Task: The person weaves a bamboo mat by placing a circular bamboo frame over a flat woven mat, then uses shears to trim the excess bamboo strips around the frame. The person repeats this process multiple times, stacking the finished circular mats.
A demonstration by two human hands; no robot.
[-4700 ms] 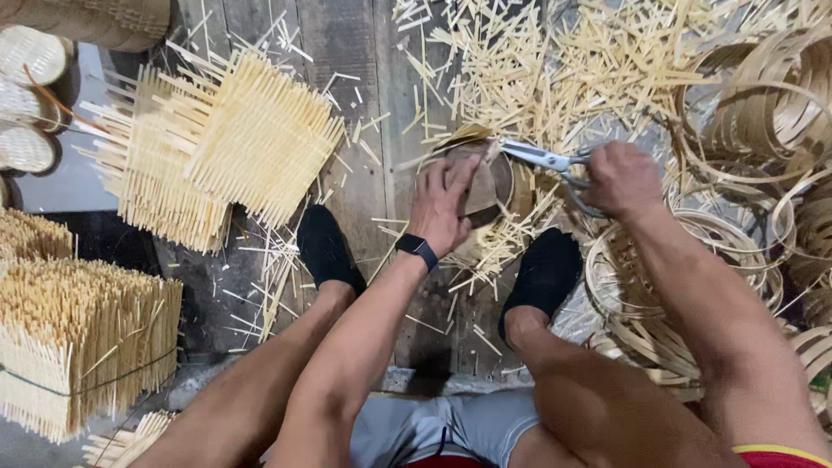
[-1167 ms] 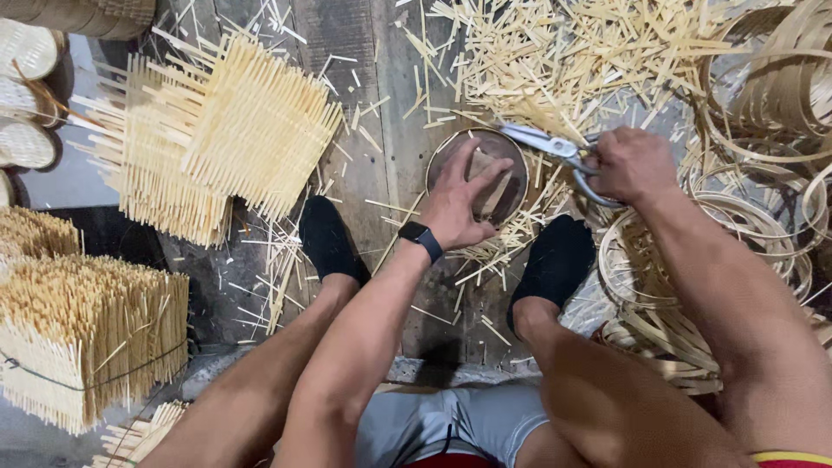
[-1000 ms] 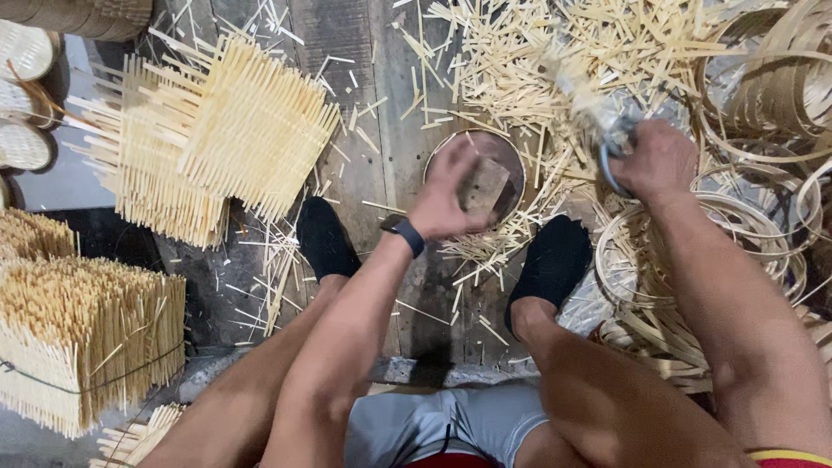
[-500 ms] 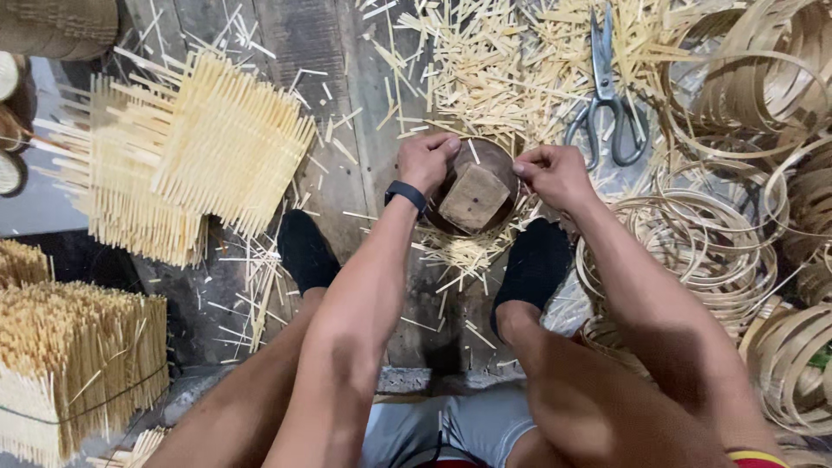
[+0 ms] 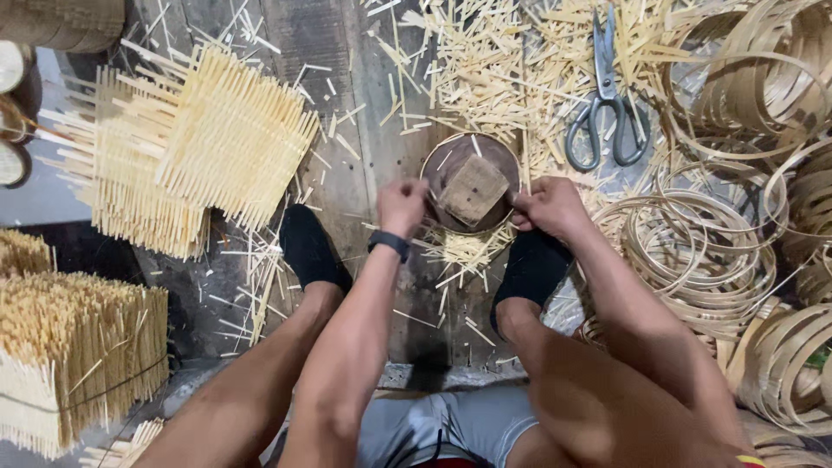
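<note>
A round dark wooden form [image 5: 471,184] with a square wooden block [image 5: 473,188] on top sits on the plank floor between my feet. My left hand [image 5: 402,204] grips its left rim with closed fingers; a black watch is on that wrist. My right hand [image 5: 548,205] grips its right rim. A pair of grey metal scissors [image 5: 607,95] lies on the bamboo offcuts beyond my right hand, apart from both hands.
Woven mats of thin bamboo sticks [image 5: 199,147] lie to the left. Bundles of sticks [image 5: 74,355] stand at the lower left. Coiled bamboo strip rings [image 5: 702,243] pile up on the right. Cut slivers [image 5: 494,61] litter the planks.
My right hand held the scissors against the round form, then laid them down on the offcuts beyond it. Both hands now hold the form's rim, and the block on top shows.
</note>
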